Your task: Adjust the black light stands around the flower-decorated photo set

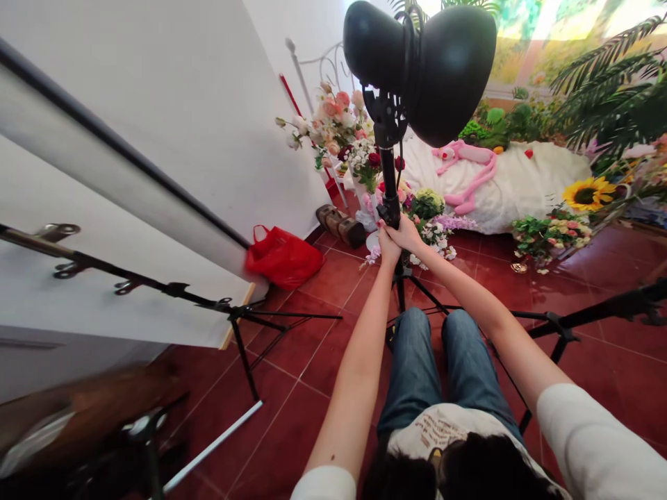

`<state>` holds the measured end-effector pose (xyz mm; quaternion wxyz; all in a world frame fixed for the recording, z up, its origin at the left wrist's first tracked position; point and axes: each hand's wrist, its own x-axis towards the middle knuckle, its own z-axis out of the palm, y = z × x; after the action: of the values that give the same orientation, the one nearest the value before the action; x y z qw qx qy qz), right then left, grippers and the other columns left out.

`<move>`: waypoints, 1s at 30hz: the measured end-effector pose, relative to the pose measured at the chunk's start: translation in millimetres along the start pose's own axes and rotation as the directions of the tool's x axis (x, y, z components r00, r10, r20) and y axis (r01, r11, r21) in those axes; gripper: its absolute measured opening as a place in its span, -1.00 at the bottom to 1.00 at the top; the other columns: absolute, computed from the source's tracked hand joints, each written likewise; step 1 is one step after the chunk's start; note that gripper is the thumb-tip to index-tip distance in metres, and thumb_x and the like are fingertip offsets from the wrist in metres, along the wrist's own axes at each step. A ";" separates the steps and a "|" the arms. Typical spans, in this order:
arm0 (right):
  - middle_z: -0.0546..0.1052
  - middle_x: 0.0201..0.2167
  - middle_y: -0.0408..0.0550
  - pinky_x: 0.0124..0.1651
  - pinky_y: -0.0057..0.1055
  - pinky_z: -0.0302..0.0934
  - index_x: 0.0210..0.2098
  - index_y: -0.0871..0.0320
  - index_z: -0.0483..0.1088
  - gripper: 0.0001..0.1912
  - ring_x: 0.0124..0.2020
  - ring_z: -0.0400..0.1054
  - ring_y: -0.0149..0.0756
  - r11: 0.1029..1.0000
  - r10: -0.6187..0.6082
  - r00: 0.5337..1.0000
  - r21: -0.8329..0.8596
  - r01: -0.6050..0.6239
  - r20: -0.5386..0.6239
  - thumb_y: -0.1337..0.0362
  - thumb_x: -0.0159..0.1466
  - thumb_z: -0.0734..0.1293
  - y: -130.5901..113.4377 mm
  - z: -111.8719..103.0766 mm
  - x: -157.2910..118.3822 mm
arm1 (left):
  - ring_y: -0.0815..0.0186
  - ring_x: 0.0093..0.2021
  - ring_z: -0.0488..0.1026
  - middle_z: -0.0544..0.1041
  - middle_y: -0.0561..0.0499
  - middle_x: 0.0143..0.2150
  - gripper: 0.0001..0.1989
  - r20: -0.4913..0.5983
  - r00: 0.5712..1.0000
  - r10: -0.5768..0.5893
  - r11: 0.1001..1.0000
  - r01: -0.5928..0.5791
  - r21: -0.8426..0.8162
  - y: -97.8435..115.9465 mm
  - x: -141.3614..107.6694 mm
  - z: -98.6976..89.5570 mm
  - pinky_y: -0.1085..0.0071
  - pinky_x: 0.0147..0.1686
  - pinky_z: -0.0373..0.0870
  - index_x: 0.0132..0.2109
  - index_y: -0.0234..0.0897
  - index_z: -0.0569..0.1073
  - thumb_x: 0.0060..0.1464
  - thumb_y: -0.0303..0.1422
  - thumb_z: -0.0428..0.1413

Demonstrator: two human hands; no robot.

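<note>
Light stand (pixel 387 167) rises upright in front of the knees, its black lamp head (pixel 452 69) on top. Left hand (pixel 388 246) and right hand (pixel 407 233) are wrapped around its pole, just below the clamp. It looks stiff but top-heavy, so the pole suits a two-handed hold. Flowers (pixel 341 118) crowd its far side; a red bag (pixel 285 258) lies left of it, with more room over the floor tiles (pixel 323 347) between.

Two bare hands, closed together

Both forearms reach toward twelve o'clock — left hand (pixel 388 244) and right hand (pixel 406 234) touching, fingers curled.
</note>
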<state>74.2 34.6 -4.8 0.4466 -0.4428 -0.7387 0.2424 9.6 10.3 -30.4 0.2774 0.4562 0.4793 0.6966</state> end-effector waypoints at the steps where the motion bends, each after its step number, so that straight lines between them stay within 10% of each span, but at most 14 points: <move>1: 0.55 -0.18 0.07 0.19 -0.03 0.25 -0.17 0.14 0.38 -0.69 -0.08 0.45 -0.04 1.000 -0.004 1.000 -0.014 0.003 -0.020 0.04 0.24 0.36 -2.5 1.1 -0.3 | 0.19 -0.21 0.58 0.63 -0.15 -0.24 -0.81 -0.003 1.000 -0.013 1.000 0.013 0.013 1.2 -0.2 -0.2 0.21 -0.05 0.52 -0.26 -0.31 0.48 0.19 -0.26 0.09; 8: 0.51 -0.07 0.18 0.19 0.03 0.27 0.12 0.18 0.13 -0.43 0.06 0.41 0.01 0.993 0.008 0.985 0.116 0.012 -0.173 0.00 0.29 0.34 -29.6 0.3 14.3 | 0.16 -0.12 0.58 0.63 -0.15 -0.16 -0.81 0.045 0.999 -0.017 0.993 0.011 0.119 5.9 -5.0 -4.5 0.24 -0.01 0.51 -0.18 -0.32 0.47 0.03 -0.39 0.23; 18: 0.36 -0.03 -0.03 0.16 -0.09 0.33 0.17 0.16 0.10 -0.52 0.12 0.36 -0.14 0.932 -0.246 0.965 0.251 0.262 -0.094 0.09 0.37 0.27 -58.2 -34.5 82.2 | 0.21 -0.18 0.52 0.52 -0.08 -0.31 -0.41 0.053 0.996 0.075 0.983 -0.083 0.164 -4.0 -6.4 -2.4 0.23 0.04 0.40 -0.23 -0.21 0.38 0.15 0.24 -0.13; 25: 0.48 -0.11 -0.03 0.04 -0.17 0.39 0.00 0.10 0.32 -0.53 0.04 0.40 -0.14 0.909 -0.205 0.978 0.379 0.175 0.039 -0.03 0.24 0.41 -36.4 -60.6 41.2 | 0.21 -0.22 0.48 0.49 -0.08 -0.32 -0.34 0.071 0.993 0.098 0.973 -0.111 0.201 -8.3 -4.3 -4.1 0.23 -0.03 0.40 -0.22 -0.21 0.38 0.11 0.30 -0.19; 30: 0.54 -0.11 0.01 0.22 -0.15 0.23 -0.10 0.12 0.40 -0.56 0.02 0.42 -0.16 0.963 -0.142 0.971 0.252 0.091 0.192 -0.11 0.40 0.15 -8.9 -72.4 4.1 | 0.22 -0.21 0.48 0.50 -0.07 -0.29 -0.35 0.089 0.991 0.102 0.973 -0.118 0.201 -8.7 -4.2 -4.9 0.23 -0.04 0.40 -0.20 -0.22 0.38 0.14 0.28 -0.20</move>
<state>132.8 31.1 38.7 0.4308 -0.3128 -0.7714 0.3485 6.5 8.1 -40.6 0.2081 0.5351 0.5113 0.6395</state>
